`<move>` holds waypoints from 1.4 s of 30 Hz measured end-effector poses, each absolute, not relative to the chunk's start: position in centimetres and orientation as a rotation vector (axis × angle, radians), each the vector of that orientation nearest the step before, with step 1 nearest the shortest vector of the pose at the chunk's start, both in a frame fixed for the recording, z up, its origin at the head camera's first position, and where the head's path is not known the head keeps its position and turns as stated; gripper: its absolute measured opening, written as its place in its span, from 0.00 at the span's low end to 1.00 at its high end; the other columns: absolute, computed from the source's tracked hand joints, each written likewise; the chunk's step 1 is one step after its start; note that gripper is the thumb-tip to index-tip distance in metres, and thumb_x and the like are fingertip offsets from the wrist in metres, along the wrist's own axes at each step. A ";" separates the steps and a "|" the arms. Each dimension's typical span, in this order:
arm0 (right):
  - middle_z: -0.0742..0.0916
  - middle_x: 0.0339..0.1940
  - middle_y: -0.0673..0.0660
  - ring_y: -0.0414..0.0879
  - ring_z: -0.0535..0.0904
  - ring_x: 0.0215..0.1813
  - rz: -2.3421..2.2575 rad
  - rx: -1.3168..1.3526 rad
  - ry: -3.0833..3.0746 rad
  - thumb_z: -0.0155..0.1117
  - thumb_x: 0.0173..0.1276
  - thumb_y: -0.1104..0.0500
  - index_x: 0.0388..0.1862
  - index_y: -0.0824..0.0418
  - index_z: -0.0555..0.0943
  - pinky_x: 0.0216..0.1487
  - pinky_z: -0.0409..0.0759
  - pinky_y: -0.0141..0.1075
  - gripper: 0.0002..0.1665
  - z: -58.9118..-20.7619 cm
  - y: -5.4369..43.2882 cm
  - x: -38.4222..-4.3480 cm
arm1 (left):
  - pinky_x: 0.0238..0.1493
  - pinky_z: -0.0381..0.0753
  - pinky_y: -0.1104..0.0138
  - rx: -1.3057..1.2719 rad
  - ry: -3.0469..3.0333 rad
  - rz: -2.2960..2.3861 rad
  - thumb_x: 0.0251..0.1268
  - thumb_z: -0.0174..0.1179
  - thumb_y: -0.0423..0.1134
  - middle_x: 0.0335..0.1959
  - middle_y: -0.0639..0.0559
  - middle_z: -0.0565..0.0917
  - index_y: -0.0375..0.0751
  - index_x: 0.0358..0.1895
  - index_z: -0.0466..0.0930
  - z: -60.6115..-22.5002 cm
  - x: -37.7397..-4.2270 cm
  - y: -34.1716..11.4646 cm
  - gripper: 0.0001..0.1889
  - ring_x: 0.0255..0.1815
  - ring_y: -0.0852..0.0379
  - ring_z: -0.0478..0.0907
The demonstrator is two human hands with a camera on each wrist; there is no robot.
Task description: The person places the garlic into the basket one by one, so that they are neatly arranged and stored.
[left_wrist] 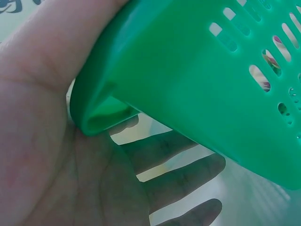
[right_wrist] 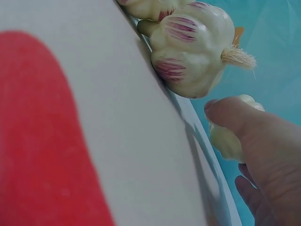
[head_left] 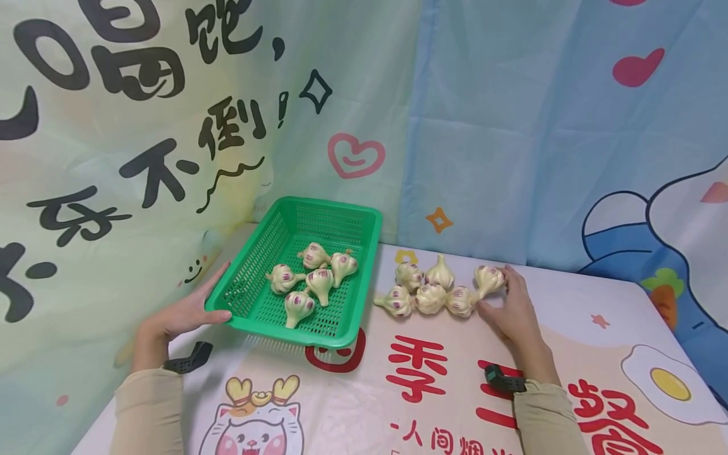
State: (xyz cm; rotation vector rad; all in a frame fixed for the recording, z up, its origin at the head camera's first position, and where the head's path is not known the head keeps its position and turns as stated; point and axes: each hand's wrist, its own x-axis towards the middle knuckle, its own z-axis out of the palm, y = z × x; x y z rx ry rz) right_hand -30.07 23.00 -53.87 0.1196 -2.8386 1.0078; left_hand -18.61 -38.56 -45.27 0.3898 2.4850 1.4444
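My left hand (head_left: 190,309) holds the front left corner of a green plastic basket (head_left: 372,253), which lies tilted with its front edge raised. Over the rim (left_wrist: 89,113) goes the thumb, and the other fingers (left_wrist: 183,183) extend beneath it. Inside the basket are several garlic bulbs (head_left: 320,282), white with purple streaks. At the right end of a group of loose garlic bulbs (head_left: 430,297), my right hand (head_left: 519,309) is spread around one bulb (head_left: 489,280). In the right wrist view the thumb partly covers that bulb (right_wrist: 225,143), with a nearer bulb (right_wrist: 193,49) beside it.
A printed cloth (head_left: 421,373) covers the table, and the patterned curtain (head_left: 483,158) hangs right behind it. To the left, another curtain panel (head_left: 114,265) comes close to the basket. Both wrists wear dark bands.
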 end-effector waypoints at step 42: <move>0.56 0.76 0.65 0.64 0.60 0.70 1.114 0.241 -2.594 0.70 0.58 0.52 0.75 0.61 0.53 0.65 0.63 0.57 0.52 -49.8 21.1 -29.0 | 0.53 0.62 0.81 0.357 2.500 1.411 0.60 0.63 0.38 0.74 0.36 0.40 0.50 0.76 0.25 -45.2 -18.6 -38.6 0.55 0.63 0.45 0.55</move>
